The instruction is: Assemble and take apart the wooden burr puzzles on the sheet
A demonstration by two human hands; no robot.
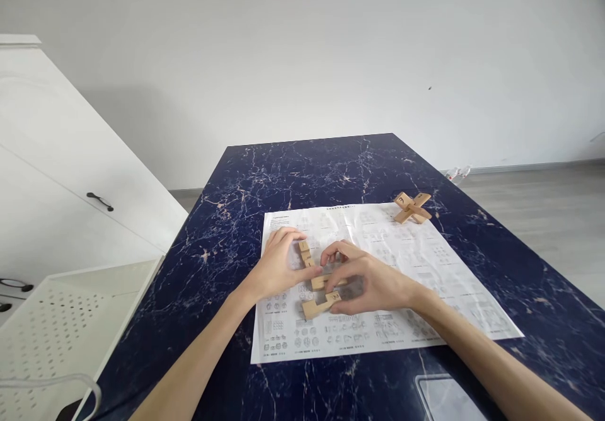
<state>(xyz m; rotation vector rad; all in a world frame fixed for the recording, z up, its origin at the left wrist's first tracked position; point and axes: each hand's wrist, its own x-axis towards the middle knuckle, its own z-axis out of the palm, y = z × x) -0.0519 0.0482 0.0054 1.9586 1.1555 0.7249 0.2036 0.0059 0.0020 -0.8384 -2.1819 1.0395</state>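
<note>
Wooden blocks lie in a loose group on a large printed paper sheet [425, 254], which is spread over a dark blue table [293, 175] with pale veins. Three notched blocks sit between the hands, toward the left side of the sheet: an upper block [304, 248], a middle block [318, 282] just below it, and a lower block [311, 309] nearest the person, with a dark mark at its right end. The left hand [273, 271] curves in a wide half-open arch around the upper block, fingertips by its far end and thumb by its near end; whether it grips the block cannot be told. The right hand [378, 281] is partly open, fingers bent over the middle block, thumb at the marked end of the lower block; I cannot tell whether it has hold of either. Well apart, at the sheet's far right corner, stands a wooden cross [412, 210] made of interlocked pieces. Near the right forearm lies a pale flat object [449, 399], cut off by the bottom edge. To the left is a white cabinet [51, 131] with a black handle [99, 201].
</note>
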